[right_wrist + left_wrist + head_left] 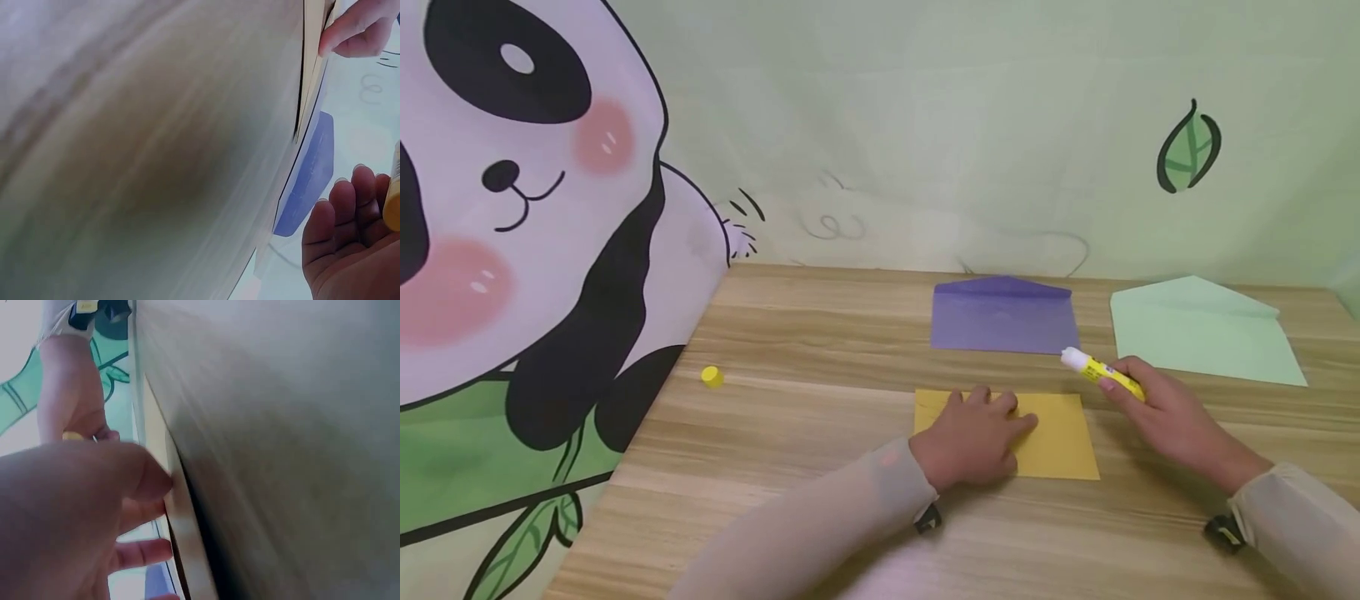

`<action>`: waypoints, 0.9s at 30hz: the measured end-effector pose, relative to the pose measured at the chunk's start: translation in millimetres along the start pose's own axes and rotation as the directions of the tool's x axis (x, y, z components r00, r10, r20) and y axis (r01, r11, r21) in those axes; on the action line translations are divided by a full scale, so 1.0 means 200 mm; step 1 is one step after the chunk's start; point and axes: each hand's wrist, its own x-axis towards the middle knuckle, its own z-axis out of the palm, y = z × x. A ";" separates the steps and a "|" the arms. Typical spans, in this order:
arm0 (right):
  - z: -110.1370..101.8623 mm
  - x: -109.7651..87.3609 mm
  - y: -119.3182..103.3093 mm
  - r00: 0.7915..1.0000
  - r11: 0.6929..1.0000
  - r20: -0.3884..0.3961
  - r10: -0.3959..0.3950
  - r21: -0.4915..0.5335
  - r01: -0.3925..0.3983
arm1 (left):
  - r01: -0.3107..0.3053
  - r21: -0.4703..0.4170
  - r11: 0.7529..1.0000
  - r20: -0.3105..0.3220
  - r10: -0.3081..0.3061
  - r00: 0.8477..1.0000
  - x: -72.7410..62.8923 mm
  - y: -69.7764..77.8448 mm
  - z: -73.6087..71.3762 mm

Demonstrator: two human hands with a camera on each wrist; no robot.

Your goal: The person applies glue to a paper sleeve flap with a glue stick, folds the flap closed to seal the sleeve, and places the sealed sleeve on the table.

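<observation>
A yellow envelope (1060,437) lies flat near the middle of the table. My left hand (977,437) rests on it with the fingers spread; in the left wrist view the thumb of that left hand (144,478) is at the envelope's edge (187,537). Between thumb and fingers my right hand (1165,417) grips a yellow glue stick (1105,372), white end pointing up and left, uncapped. It is held above the table, right of the envelope. In the right wrist view the glue stick (394,203) shows only partly, beside the curled fingers (344,206).
Behind the yellow envelope lies a purple envelope (1003,321) with its flap unfolded away from me. A pale green envelope (1206,333), flap also up, is at the back right. The small yellow cap (712,377) sits at the table's left. A panda-printed cloth (887,150) hangs behind.
</observation>
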 end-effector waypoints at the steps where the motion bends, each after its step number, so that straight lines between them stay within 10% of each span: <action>1: 0.00 0.00 0.00 1.000 1.000 -0.001 0.001 -0.001 -0.001 | 0.016 0.001 1.000 0.002 -0.016 1.000 -0.01 0.00 0.00; 16: 0.00 -0.02 0.02 0.999 1.000 0.019 0.027 -0.009 -0.027 | 0.002 0.044 0.999 -0.109 0.003 0.994 -0.09 -0.05 0.06; 27: -0.01 -0.02 0.01 0.999 0.999 0.021 0.033 -0.009 -0.032 | 0.169 0.138 0.976 -0.116 -0.153 0.981 -0.16 -0.06 0.05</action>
